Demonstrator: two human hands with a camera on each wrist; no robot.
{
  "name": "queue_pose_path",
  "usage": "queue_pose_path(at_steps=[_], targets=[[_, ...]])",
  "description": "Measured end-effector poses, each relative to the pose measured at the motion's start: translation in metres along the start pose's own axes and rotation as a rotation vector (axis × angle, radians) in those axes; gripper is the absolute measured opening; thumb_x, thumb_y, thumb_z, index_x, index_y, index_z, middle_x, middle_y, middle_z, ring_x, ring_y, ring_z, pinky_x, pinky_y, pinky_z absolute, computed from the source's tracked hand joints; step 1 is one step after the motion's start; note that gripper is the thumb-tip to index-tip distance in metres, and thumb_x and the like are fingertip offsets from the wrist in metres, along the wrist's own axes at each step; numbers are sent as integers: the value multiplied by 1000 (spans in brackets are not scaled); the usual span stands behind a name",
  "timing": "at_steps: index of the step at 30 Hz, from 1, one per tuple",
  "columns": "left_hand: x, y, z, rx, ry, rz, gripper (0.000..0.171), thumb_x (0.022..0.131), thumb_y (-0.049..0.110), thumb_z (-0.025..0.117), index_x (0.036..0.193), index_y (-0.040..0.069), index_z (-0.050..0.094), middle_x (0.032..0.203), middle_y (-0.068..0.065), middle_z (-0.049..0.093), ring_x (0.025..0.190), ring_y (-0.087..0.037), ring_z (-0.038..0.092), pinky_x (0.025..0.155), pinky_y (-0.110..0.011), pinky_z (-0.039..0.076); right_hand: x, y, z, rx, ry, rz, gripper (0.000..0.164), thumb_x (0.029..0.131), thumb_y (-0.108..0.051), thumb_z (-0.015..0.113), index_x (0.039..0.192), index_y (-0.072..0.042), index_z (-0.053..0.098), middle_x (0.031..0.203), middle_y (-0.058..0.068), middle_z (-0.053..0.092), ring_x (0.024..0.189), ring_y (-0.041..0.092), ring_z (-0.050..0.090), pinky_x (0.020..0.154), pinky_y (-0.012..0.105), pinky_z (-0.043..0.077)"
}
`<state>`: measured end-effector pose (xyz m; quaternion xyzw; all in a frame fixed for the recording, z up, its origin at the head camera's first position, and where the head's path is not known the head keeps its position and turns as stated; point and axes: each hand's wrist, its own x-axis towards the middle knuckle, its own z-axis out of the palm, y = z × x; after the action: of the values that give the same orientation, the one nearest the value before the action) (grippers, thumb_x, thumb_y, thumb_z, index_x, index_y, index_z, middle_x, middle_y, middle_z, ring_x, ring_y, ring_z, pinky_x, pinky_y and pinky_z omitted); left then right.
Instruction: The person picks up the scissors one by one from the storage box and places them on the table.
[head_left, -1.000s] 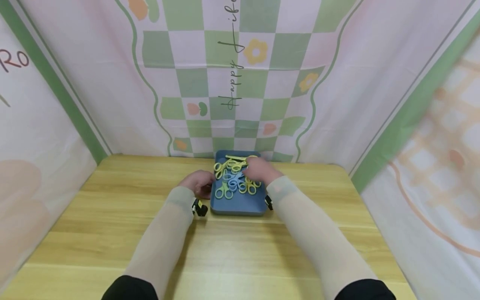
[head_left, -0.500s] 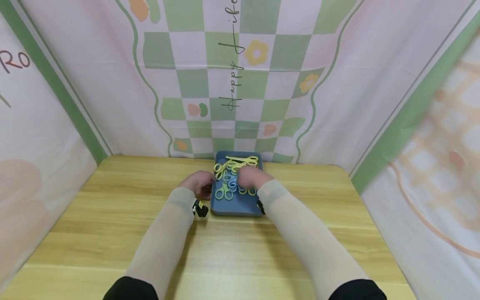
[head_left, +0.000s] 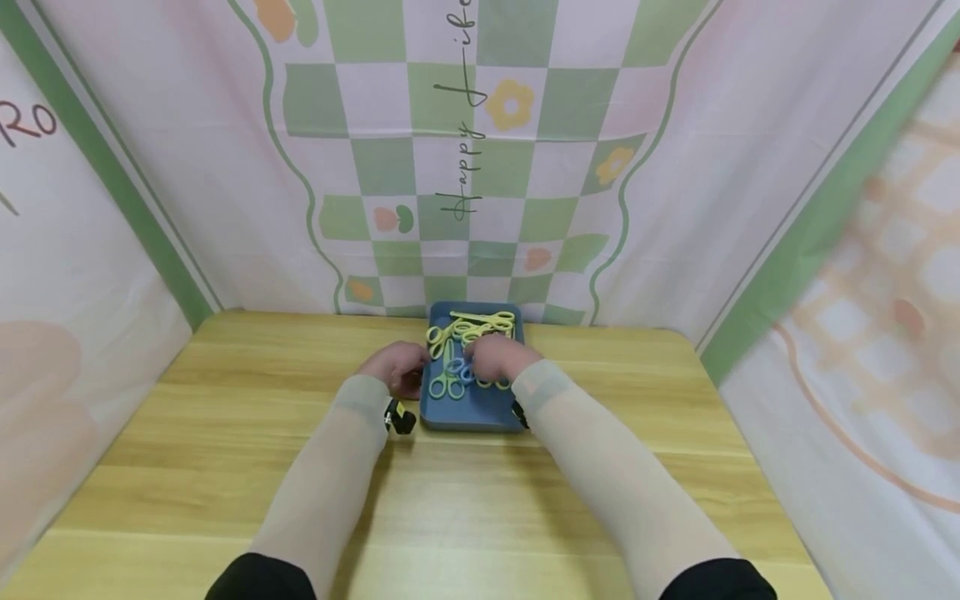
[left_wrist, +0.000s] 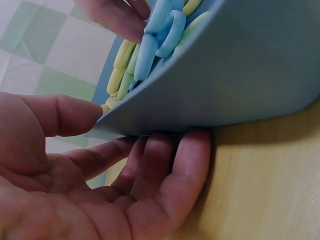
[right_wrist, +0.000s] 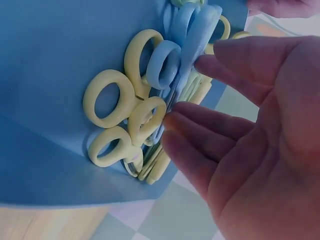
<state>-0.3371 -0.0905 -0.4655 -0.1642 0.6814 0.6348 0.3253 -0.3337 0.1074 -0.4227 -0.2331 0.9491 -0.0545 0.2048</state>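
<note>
A shallow blue-grey tray [head_left: 480, 414] stands at the back of the table with several small plastic-handled scissors heaped in it. My left hand [head_left: 399, 367] holds its left side, thumb at the rim and fingers bent against the outer wall, as the left wrist view shows. Over the heap, my right hand [head_left: 501, 358] pinches blue scissors [right_wrist: 202, 35] near the base of their handles with thumb and index finger. Its other fingers reach down beside yellow scissors [right_wrist: 107, 76]. Green scissors [head_left: 447, 377] lie at the left of the tray. Blades under the right hand are partly hidden.
The wooden table [head_left: 570, 517] extends toward me and to both sides. A patterned cloth [head_left: 517, 208] hangs right behind the tray, with more cloth at the sides. A small black wrist camera [head_left: 402, 418] is strapped near the tray's left wall.
My right hand has left the yellow scissors at the tray's back right and come nearer and left onto the blue ones. The left hand has stayed at the tray's side.
</note>
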Motion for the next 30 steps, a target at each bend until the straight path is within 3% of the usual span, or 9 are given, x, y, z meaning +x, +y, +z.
queue_pose_path(at_steps=[8, 10, 13, 16, 23, 30], targets=[[2, 0, 0, -17, -10, -7, 29, 95, 7, 51, 119, -8, 58, 105, -15, 66, 82, -20, 67, 70, -32, 59, 5, 6, 1, 86, 165, 99, 35, 100, -8, 45, 129, -3, 64, 128, 12, 63, 103, 26, 61, 94, 41, 49], [2, 0, 0, -7, -3, -1, 29, 95, 7, 51, 118, -8, 59, 104, -15, 66, 82, -20, 67, 70, -33, 59, 5, 6, 1, 79, 148, 93, 36, 101, -9, 44, 131, -3, 63, 129, 12, 63, 106, 26, 60, 95, 41, 49], [3, 1, 0, 13, 8, 12, 29, 94, 7, 51, 118, -8, 59, 105, -16, 66, 81, -20, 66, 70, -33, 59, 6, 3, 1, 6, 87, 55, 29, 101, -8, 47, 122, -6, 67, 115, 10, 67, 101, 24, 61, 90, 39, 50], [3, 1, 0, 27, 11, 17, 30, 95, 7, 50, 119, -8, 59, 106, -16, 65, 80, -20, 65, 68, -33, 59, 6, 2, 3, -51, 52, 32, 23, 100, -7, 49, 108, -9, 70, 96, 6, 66, 87, 21, 60, 79, 37, 51], [0, 1, 0, 2, 4, -1, 30, 95, 7, 50, 119, -8, 59, 105, -15, 65, 81, -20, 65, 68, -32, 59, 4, 0, 3, -2, 61, 27, 27, 104, -16, 47, 90, -10, 69, 81, 5, 63, 74, 20, 58, 73, 38, 50], [1, 1, 0, -37, -2, -23, 27, 95, 7, 51, 117, -7, 59, 104, -14, 64, 82, -19, 65, 68, -31, 58, 5, -3, 5, 43, 103, 155, 40, 101, -22, 55, 63, -13, 50, 61, 0, 46, 57, 17, 48, 66, 36, 46]])
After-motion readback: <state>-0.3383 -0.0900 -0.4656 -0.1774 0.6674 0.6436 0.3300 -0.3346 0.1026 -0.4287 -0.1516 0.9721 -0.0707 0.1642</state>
